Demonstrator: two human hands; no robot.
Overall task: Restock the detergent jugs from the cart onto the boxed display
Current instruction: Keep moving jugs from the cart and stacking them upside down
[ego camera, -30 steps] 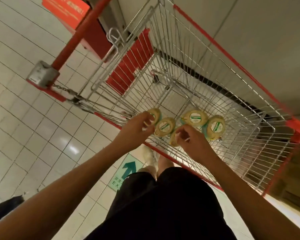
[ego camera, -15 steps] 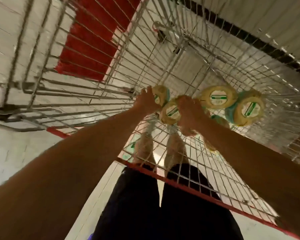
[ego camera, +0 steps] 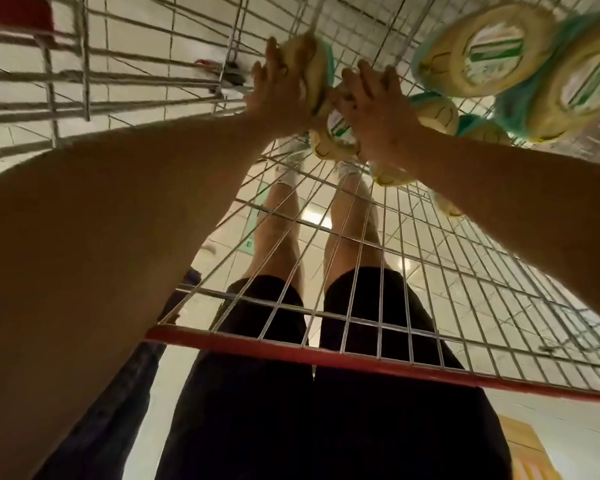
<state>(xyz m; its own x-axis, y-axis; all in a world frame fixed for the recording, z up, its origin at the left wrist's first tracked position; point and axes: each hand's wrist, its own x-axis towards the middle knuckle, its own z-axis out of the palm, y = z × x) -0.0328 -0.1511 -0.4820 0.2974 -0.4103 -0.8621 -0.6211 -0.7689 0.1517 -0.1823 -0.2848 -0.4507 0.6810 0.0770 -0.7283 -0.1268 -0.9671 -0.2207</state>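
Jugs [ego camera: 478,46] blurry, part-hidden, L hand [ego camera: 278,95], R hand [ego camera: 378,112]

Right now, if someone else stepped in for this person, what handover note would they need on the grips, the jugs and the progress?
The left grip holds the leftmost jug, down inside the cart. The right grip is curled over the second jug beside it, and its hold is partly hidden. The other jugs lie to the right in the cart.
Done: cannot tell, as the boxed display is not in view.
Left: lift these two out, set them on the display, and come back for the rest.
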